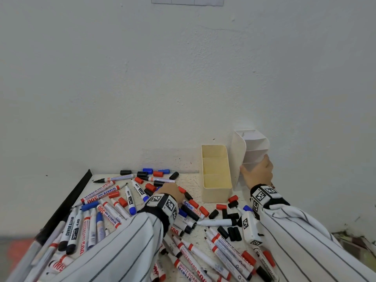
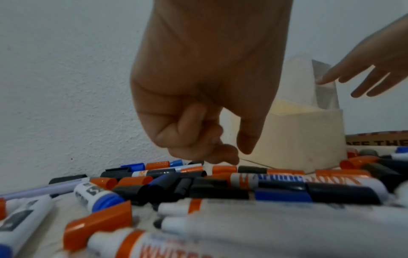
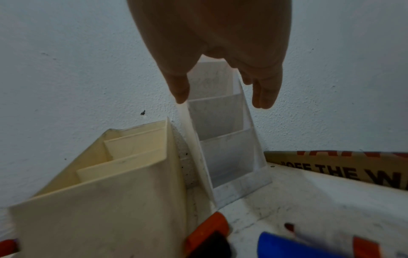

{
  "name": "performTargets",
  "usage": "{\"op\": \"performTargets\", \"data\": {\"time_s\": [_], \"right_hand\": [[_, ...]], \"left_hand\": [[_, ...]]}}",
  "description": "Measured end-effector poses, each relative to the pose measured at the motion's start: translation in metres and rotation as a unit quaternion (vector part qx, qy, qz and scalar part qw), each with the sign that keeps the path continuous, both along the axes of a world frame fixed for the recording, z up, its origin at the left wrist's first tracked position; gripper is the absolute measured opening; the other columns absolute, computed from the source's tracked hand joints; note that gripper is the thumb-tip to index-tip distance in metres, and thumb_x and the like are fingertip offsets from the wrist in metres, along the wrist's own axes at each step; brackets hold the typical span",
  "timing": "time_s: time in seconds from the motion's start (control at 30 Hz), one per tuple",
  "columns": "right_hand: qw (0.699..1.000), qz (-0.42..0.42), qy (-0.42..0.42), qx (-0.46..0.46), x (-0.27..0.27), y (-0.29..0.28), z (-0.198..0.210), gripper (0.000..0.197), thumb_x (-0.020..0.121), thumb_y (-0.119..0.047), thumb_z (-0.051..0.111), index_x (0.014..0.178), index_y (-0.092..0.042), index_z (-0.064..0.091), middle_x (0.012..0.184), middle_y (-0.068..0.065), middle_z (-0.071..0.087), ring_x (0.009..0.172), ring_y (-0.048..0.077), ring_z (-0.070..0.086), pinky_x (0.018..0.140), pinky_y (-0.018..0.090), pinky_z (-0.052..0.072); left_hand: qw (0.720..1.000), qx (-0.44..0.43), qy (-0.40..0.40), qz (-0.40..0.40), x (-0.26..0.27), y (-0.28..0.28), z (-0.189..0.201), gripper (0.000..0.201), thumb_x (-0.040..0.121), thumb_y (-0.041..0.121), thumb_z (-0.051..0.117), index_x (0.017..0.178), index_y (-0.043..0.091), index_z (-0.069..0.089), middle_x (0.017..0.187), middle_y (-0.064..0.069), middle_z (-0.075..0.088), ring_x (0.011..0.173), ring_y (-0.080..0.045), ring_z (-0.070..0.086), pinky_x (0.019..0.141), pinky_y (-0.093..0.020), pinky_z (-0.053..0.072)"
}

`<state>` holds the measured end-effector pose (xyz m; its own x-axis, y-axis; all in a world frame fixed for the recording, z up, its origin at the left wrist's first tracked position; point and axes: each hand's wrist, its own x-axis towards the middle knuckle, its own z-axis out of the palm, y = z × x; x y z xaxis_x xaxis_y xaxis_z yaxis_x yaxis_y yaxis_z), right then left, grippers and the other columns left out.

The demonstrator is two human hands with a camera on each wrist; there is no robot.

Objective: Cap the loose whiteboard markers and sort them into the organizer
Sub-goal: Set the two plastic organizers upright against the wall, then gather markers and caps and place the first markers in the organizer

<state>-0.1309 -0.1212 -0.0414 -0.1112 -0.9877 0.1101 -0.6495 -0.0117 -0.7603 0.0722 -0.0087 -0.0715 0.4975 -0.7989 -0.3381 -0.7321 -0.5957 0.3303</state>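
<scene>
My right hand, fingers straight, touches the white tiered plastic organizer by the wall, beside the cream 3-compartment box. Left hand hangs loosely curled, holding nothing, over loose whiteboard markers & caps on the worktop.

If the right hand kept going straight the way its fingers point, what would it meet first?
The right hand points at the white tiered organizer against the wall; its fingertips sit at the middle tier's edge, perhaps already touching. It would likely meet that divider first; depth is unclear.
</scene>
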Motion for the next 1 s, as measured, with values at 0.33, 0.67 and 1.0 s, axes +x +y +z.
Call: {"op": "performTargets", "data": {"time_s": [0.33,0.67,1.0], "right_hand": [[0.919,0.291,0.203,0.174,-0.011,0.031,-0.016,0.007,0.085,-0.02,0.062,0.082,-0.016,0.058,0.081,-0.004,0.058,0.076,0.012,0.054,0.067,0.02,0.041],[0.845,0.404,0.284,0.205,-0.004,0.054,-0.026,0.021,0.076,-0.016,0.072,0.093,-0.024,0.064,0.081,-0.008,0.056,0.061,0.001,0.047,0.052,0.01,0.037],[0.856,0.39,0.297,0.166,0.006,0.057,-0.035,0.016,0.08,-0.015,0.067,0.083,-0.028,0.058,0.072,-0.013,0.046,0.061,0.001,0.043,0.055,0.013,0.036]], "left_hand": [[1.0,0.018,-0.003,0.018,-0.02,0.004,-0.015,0.035,0.093,0.039,0.045,0.109,0.012,0.059,0.102,-0.006,0.06,0.103,-0.022,0.06,0.086,-0.031,0.046],[0.998,0.009,0.018,0.057,-0.023,-0.003,-0.015,0.03,0.092,0.036,0.048,0.105,0.012,0.061,0.109,-0.005,0.064,0.099,-0.019,0.061,0.081,-0.026,0.047],[0.992,-0.026,0.059,0.104,-0.019,-0.006,-0.017,0.034,0.095,0.032,0.047,0.117,0.007,0.056,0.102,-0.007,0.056,0.107,-0.021,0.058,0.087,-0.025,0.045]]}}
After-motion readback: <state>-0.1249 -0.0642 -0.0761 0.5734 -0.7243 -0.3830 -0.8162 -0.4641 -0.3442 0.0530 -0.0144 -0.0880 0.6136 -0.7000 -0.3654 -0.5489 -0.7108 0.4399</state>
